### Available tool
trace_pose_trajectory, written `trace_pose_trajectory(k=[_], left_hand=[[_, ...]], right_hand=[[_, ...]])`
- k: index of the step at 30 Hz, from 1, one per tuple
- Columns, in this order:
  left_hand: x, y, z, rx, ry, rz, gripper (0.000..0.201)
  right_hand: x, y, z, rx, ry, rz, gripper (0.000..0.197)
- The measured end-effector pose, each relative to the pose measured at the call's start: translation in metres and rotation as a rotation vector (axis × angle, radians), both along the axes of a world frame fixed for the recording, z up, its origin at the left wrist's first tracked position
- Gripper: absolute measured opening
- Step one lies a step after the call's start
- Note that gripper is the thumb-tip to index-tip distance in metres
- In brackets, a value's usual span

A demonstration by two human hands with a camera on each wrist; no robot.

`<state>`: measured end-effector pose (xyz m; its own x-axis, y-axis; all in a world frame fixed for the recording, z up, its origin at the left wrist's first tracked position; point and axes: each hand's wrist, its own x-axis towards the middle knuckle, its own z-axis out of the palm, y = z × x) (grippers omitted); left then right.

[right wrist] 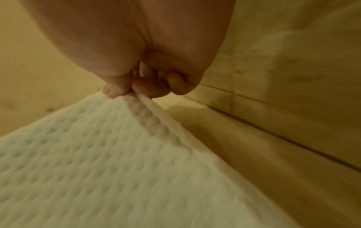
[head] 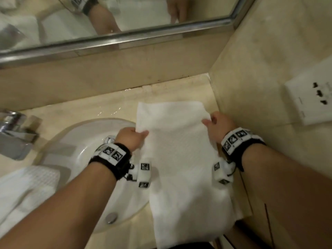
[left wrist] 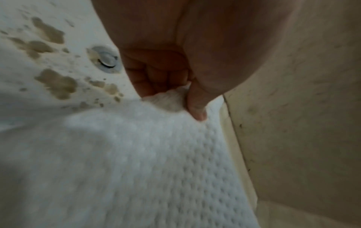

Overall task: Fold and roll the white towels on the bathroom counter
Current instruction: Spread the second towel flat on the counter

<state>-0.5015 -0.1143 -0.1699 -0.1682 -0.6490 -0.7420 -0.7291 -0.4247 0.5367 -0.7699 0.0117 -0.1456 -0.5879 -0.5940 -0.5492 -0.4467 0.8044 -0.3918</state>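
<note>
A white towel (head: 181, 159) lies on the tabletop (head: 100, 108), between the sink (head: 86, 141) and the side wall (head: 269, 69). It is a long strip. Its long way runs from the person's body out toward the mirror (head: 107, 18). The near end hangs over the front edge of the tabletop. The left side of the towel lies a little over the rim of the sink.

The left hand (head: 128, 139) pinches the left edge of the towel, with the thumb on top. The right hand (head: 218, 125) pinches the right edge the same way. In the wrist views the cloth bunches up into a small peak at each pinch. Both hands hold the towel about the same way along, past its middle, so the far end lies ahead of them.

I think the fold goes along the long way, so both hands must move together to keep the edges even. The right hand is very near the wall.

A second towel (head: 23, 191) lies to the left of the sink.
</note>
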Motion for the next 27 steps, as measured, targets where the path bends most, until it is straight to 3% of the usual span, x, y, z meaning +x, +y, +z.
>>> trace_pose_trajectory(k=[3, 6, 8, 11, 15, 18, 22, 27], left_hand=[[-0.007, -0.033, 0.003, -0.085, 0.122, 0.264, 0.020], [-0.012, -0.047, 0.005, -0.126, 0.079, 0.391, 0.055], [-0.008, -0.035, 0.008, -0.158, -0.054, 0.353, 0.059], [0.008, 0.010, 0.005, -0.123, -0.133, 0.163, 0.039], [0.022, 0.070, -0.009, -0.036, -0.193, -0.058, 0.043], [0.022, 0.087, -0.017, -0.043, -0.208, -0.054, 0.039], [0.018, 0.088, -0.018, -0.059, -0.205, 0.035, 0.057], [0.016, 0.086, -0.026, -0.102, -0.189, -0.028, 0.041]], right_hand=[[-0.005, -0.030, 0.011, -0.226, 0.078, -0.130, 0.021], [-0.005, -0.037, 0.007, -0.201, 0.067, -0.167, 0.028], [0.001, -0.020, 0.000, -0.084, 0.067, -0.139, 0.022], [0.018, 0.027, -0.018, 0.047, 0.042, -0.141, 0.023], [0.041, 0.076, -0.034, -0.008, -0.056, -0.269, 0.030], [0.046, 0.087, -0.034, -0.030, -0.066, -0.267, 0.031], [0.047, 0.086, -0.031, -0.071, -0.078, -0.277, 0.022], [0.054, 0.091, -0.028, -0.127, -0.129, -0.288, 0.022]])
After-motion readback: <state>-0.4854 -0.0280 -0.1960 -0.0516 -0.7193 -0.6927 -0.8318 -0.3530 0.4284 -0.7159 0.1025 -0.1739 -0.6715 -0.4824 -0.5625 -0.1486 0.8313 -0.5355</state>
